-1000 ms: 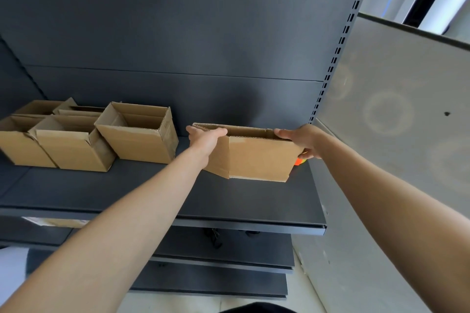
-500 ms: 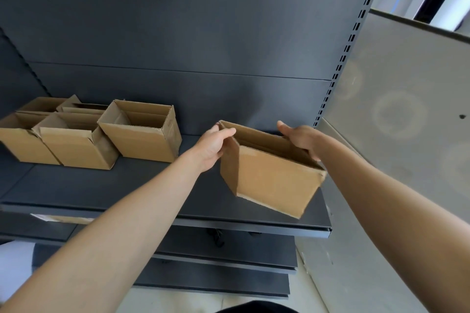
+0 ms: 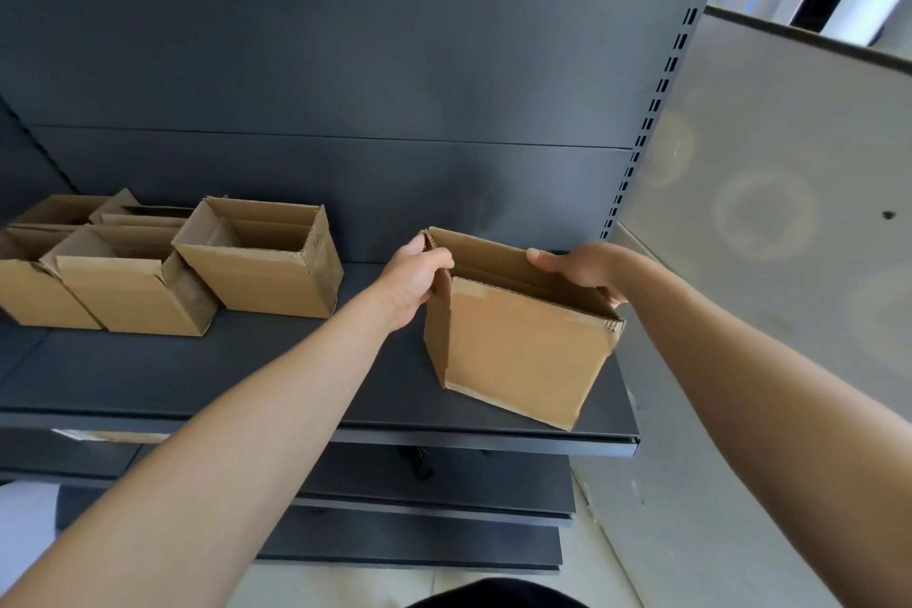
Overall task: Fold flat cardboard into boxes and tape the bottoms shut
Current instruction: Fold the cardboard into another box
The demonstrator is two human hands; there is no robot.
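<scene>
far left: four open boxes (image 3: 133,291) sit clustered at the back of the dark shelf (image 3: 296,385), tops up, in the same places as a second ago.
left hand: the left hand (image 3: 414,279) grips the top left corner of the cardboard box (image 3: 518,351), fingers curled together round the upright edge, thumb on the near side; half a second ago it only touched that corner.
centre: the cardboard box is held between both hands above the right part of the shelf, open top up and tilted, its right end lower. a second ago it stood level and further back; now it is nearer the front lip. whether its bottom edge touches the shelf cannot be told.
right hand: the right hand (image 3: 587,269) holds the far rim near the right corner, fingers pressed together along the top, thumb tucked under.
right: a slotted upright (image 3: 656,114) rises behind the box, with a grey panel (image 3: 765,262) just beside it.
</scene>
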